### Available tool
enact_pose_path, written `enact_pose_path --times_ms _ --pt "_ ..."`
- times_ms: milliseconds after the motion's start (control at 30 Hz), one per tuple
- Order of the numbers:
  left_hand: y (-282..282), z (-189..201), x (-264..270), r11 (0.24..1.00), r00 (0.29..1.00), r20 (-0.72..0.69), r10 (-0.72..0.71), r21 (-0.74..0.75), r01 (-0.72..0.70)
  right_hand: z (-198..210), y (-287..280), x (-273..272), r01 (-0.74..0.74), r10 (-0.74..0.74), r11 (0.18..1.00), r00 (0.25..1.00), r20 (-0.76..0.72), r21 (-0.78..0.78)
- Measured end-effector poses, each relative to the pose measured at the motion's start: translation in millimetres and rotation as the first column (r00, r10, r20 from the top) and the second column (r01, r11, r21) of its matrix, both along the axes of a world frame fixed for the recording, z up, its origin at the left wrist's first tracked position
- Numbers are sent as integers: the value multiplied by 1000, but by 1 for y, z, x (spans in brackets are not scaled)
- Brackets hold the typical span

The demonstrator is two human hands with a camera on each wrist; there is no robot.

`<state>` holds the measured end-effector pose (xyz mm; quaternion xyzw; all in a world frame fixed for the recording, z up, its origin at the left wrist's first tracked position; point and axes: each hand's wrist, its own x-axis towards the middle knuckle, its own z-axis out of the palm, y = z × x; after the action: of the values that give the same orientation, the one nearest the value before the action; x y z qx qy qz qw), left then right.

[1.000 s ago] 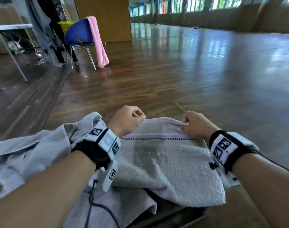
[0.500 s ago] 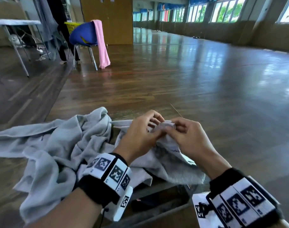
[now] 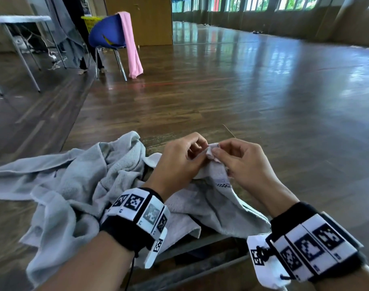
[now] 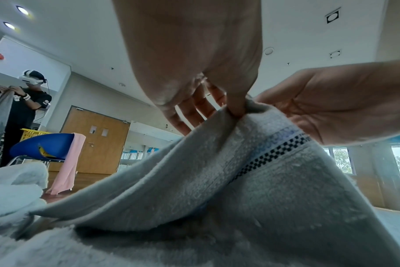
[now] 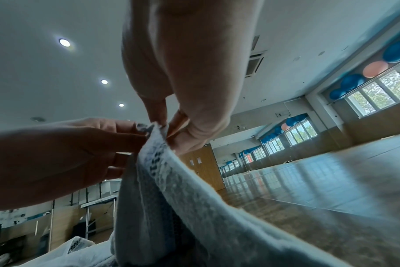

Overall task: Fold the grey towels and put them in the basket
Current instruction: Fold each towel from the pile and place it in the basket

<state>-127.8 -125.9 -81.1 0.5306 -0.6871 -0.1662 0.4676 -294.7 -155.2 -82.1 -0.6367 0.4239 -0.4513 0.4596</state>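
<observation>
A grey towel (image 3: 219, 206) with a black-and-white checked border hangs in a peak from both my hands above the wooden table. My left hand (image 3: 185, 158) and right hand (image 3: 232, 158) meet at the top and pinch the same bunched corners (image 3: 212, 151) together. In the left wrist view the left thumb and fingers (image 4: 236, 106) clamp the towel's edge (image 4: 251, 144), with the right palm (image 4: 331, 108) beside them. In the right wrist view the right fingers (image 5: 162, 115) pinch the towel (image 5: 171, 180). More grey towels (image 3: 64, 185) lie crumpled at the left. A yellow basket (image 3: 91, 23) shows behind a blue chair.
A blue chair (image 3: 108, 36) with a pink cloth (image 3: 131, 45) draped over it stands far left on the wooden floor. A white folding table (image 3: 18, 19) is beyond it. Another person (image 4: 25, 108) with a headset holds a grey cloth there. The table's front edge (image 3: 190, 271) runs below my wrists.
A second ago the towel lay flat with my hands at its two far corners. My hands have brought those corners together and lifted them, so the towel now hangs peaked.
</observation>
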Motion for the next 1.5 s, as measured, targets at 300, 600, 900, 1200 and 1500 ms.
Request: enact_pose_path --times_ms 300,600,900,1200,1500 --pt "-4 -2 5 989 997 -5 -77 126 77 -4 -38 -28 241 -243 970 967 -83 -31" --pt "-9 -1 -5 1000 998 -68 8 27 -6 -6 -23 -5 40 -40 997 999 13 59" --pt "-14 -1 -7 998 988 -144 61 15 -60 -7 -26 -4 38 -38 998 999 -2 48" --pt "-17 -4 -6 998 981 -184 61 13 -59 -5 -24 -5 15 -16 994 1000 10 107" --pt "-15 -2 -9 998 987 -150 61 9 -61 -7 -22 -5 -8 7 1000 1000 16 12"
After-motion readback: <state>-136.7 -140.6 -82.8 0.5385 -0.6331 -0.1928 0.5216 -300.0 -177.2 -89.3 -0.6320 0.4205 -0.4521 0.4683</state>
